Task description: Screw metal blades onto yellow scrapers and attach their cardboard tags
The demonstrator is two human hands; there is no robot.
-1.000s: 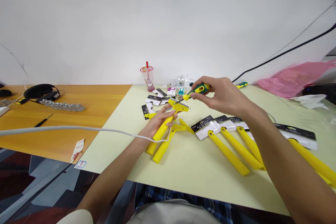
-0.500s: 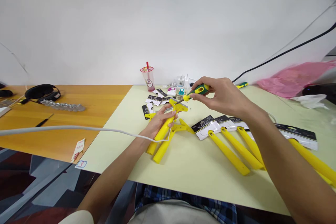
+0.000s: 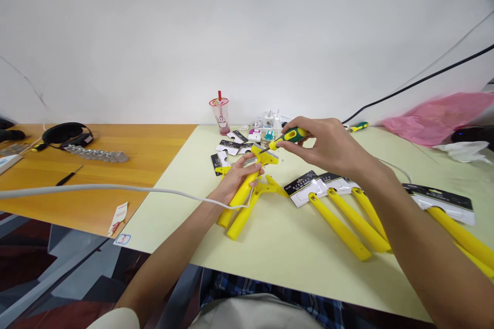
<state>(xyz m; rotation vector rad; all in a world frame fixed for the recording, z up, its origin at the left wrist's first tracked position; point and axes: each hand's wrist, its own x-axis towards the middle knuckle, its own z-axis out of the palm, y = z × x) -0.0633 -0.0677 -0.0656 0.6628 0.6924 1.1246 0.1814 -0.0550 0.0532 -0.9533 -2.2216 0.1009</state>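
My left hand [image 3: 240,177] is wrapped round the handle of a yellow scraper [image 3: 245,188], its wide head pointing away from me. In my right hand [image 3: 324,144] is a green and yellow screwdriver [image 3: 292,136]; its tip meets the scraper's head, though the exact contact spot is too small to make out. Beneath the left hand, more yellow scrapers lie on the table, one with its forked head [image 3: 275,186] to the right. Right of them several yellow handles [image 3: 339,227] lie slanted, with black and white cards [image 3: 304,188] at their far ends.
Loose cards [image 3: 227,146] lie behind my left hand, near a cup with a red straw [image 3: 221,115] and a power strip with chargers [image 3: 269,122]. A white cable [image 3: 173,192] crosses in front of my left forearm. A second screwdriver [image 3: 358,127] and pink bag [image 3: 436,117] sit at back right.
The view has shifted slightly, so the whole scene sits a little farther right. Both hands keep their grips, with the screwdriver tip still at the scraper's head.
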